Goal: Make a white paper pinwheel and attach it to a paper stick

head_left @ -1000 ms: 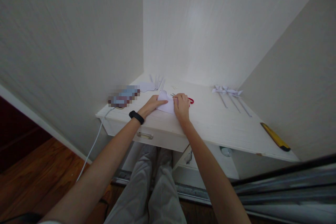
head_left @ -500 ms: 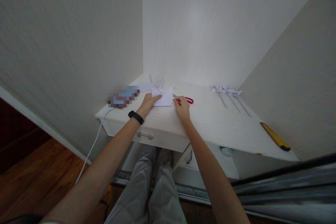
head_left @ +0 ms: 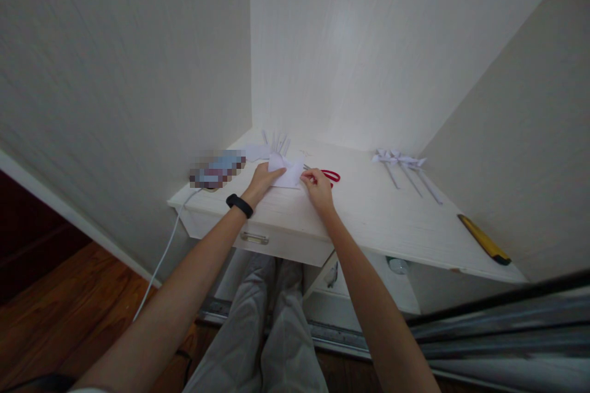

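Note:
A small white sheet of paper (head_left: 289,179) lies low over the desk, its upper part bent into flaps. My left hand (head_left: 263,183), with a black band at the wrist, grips its left side, thumb on top. My right hand (head_left: 318,186) is closed in a pinch at the paper's right edge; the fingertips partly hide that edge. Just beyond the right hand lie scissors with red handles (head_left: 332,175), partly covered by it. Several thin paper sticks (head_left: 279,143) rest behind the sheet.
On the desk (head_left: 369,215), white paper pinwheels (head_left: 399,158) on sticks lie at the right. A yellow utility knife (head_left: 483,239) sits near the right edge. At the left is a blurred-out phone (head_left: 219,169) with a white cable (head_left: 168,249). Walls enclose the desk.
My right fingers have moved slightly left, onto the paper's right edge. The raised upper right corner of the paper has bent down and inward. My left hand keeps its hold.

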{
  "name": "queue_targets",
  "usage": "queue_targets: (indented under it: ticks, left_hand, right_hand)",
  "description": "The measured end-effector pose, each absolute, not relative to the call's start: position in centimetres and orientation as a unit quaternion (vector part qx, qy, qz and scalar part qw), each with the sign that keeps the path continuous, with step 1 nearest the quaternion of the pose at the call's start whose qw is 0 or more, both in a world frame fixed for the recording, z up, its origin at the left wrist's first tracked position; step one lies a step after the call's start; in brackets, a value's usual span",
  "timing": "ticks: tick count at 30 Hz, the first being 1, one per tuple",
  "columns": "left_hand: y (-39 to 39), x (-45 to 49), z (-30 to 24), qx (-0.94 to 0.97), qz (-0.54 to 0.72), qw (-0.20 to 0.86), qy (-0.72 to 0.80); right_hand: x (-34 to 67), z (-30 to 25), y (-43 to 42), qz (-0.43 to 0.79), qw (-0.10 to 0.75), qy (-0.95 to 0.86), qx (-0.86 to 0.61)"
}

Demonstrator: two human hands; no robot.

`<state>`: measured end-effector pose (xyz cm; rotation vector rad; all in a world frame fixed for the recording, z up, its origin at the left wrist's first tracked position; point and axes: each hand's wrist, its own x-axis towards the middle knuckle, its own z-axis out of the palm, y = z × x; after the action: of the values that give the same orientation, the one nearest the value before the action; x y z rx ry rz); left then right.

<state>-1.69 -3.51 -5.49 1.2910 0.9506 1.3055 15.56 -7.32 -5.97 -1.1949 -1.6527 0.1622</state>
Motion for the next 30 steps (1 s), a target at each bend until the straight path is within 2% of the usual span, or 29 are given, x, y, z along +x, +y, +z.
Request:
queue_targets:
  ticks: [12, 18, 30]
  left_hand:
    - [-3.55, -1.40, -5.57, 0.637, 0.495, 0.469, 0.359]
    - [-3.64, -1.30, -5.40, 0.642, 0.465, 0.504, 0.342]
    - [-3.53, -1.07, -5.54, 0.630, 0.470, 0.525, 0.325]
  right_hand:
    - [15.47, -6.52, -6.71, 0.099, 0.520, -0.693, -0.490]
    - [15.45, -6.29, -6.94, 0.057, 0.496, -0.695, -0.518]
    - [15.53, -6.13, -7.10, 0.057, 0.501, -0.689, -0.520]
